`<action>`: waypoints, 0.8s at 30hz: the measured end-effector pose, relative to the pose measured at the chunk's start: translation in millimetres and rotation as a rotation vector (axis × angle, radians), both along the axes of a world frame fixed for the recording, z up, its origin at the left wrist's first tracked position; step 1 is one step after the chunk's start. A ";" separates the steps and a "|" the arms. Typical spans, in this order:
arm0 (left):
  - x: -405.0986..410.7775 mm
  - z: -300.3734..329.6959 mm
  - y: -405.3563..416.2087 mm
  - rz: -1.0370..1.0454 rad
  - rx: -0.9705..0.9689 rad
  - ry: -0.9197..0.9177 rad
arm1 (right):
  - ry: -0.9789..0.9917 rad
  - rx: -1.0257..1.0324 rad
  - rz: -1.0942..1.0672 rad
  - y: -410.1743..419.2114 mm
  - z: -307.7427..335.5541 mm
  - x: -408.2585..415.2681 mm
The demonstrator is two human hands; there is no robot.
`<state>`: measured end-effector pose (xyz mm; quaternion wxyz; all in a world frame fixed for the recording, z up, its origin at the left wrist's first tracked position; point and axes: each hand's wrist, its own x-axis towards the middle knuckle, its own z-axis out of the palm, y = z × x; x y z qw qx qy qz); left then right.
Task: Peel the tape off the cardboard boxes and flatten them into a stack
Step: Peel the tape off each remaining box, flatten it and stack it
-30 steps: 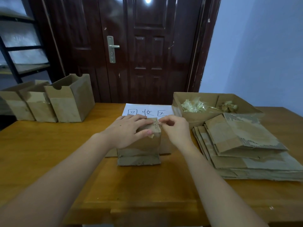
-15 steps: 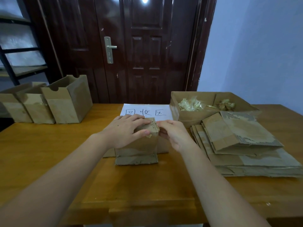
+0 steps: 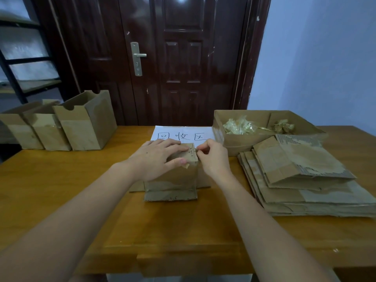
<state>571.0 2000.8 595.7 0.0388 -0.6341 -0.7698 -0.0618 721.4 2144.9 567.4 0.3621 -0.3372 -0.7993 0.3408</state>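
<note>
A small brown cardboard box (image 3: 173, 180) stands on the wooden table (image 3: 61, 180) in front of me, its bottom flaps spread out flat. My left hand (image 3: 156, 157) lies over its top with the thumb on the near face, holding it steady. My right hand (image 3: 211, 157) pinches at the box's upper right edge, where a strip of tape seems to sit; the tape itself is too small to make out. To the right lies a stack of flattened boxes (image 3: 301, 180).
Three upright open boxes (image 3: 81, 127) stand at the back left. A shallow cardboard tray (image 3: 240, 141) at the back right holds crumpled tape scraps. A white paper sign (image 3: 183, 135) lies behind the box. A dark door is behind the table.
Both hands stay on the box. My right hand's fingers have shifted slightly up along the top right edge. The view has drifted a little.
</note>
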 end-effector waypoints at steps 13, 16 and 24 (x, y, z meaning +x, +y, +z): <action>-6.4 -0.1 -3.4 -0.025 0.012 -0.043 | 0.123 -0.147 -0.053 26.1 -25.6 26.5; -6.1 0.1 -2.6 -0.024 0.004 -0.034 | 0.127 -0.087 -0.026 26.0 -22.0 28.3; -6.2 -6.9 5.6 -0.033 0.064 -0.036 | 0.196 0.207 -0.198 63.7 23.2 30.2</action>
